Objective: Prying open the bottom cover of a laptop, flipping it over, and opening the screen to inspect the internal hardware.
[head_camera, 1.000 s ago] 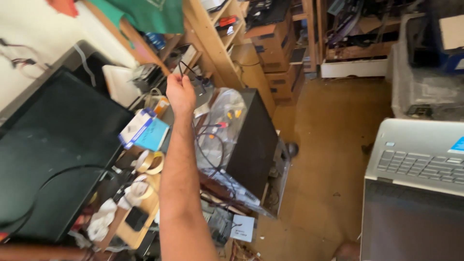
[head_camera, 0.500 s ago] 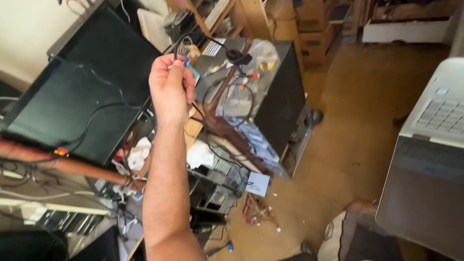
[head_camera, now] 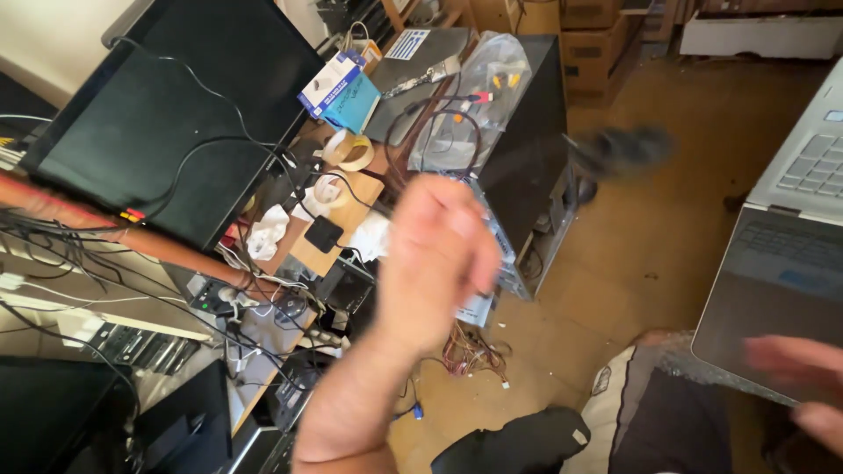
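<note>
Left hand (head_camera: 439, 254) raised, blurred, grip unclear; right hand (head_camera: 803, 382) under open laptop (head_camera: 781, 254); dark plug (head_camera: 619, 147) airborne, unconnected.

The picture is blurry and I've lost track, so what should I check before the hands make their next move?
1. Left hand grip: cannot tell; a blurred fist.
2. Blurred black object above the floor beside the computer tower: cannot tell what it is.
3. Right hand touching the laptop: cannot tell; blurred at its lower edge.
4. Free desk room: not ok; cables and tape rolls crowd it.
</note>
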